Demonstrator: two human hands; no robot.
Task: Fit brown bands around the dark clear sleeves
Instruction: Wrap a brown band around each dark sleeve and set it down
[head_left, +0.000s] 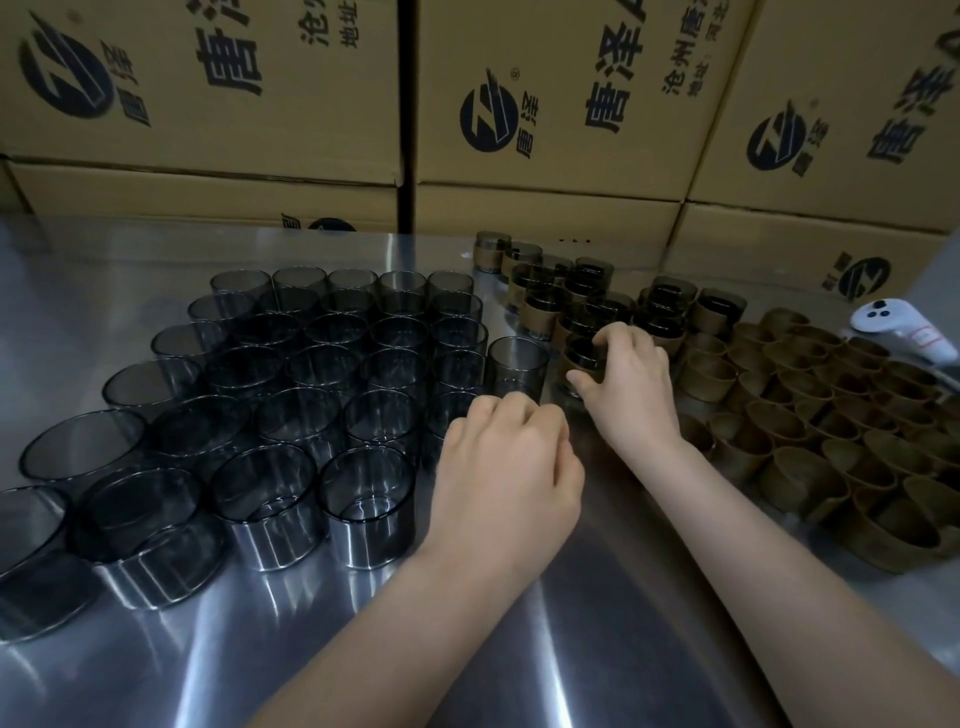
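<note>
Several dark clear sleeves (291, 374) stand in rows on the left of the steel table (597, 597). Loose brown bands (831, 415) lie in rows on the right. Behind the middle stands a cluster of banded sleeves (571, 296). My right hand (628, 384) grips one banded sleeve (584, 358) at the front of that cluster, fingers over its rim and thumb on its side. My left hand (506, 467) hovers with curled fingers just in front of a lone bare sleeve (518, 364); I see nothing in it.
Stacked cardboard boxes (545, 130) with printed logos wall off the back of the table. A white handheld controller (904, 332) lies at the far right beyond the bands.
</note>
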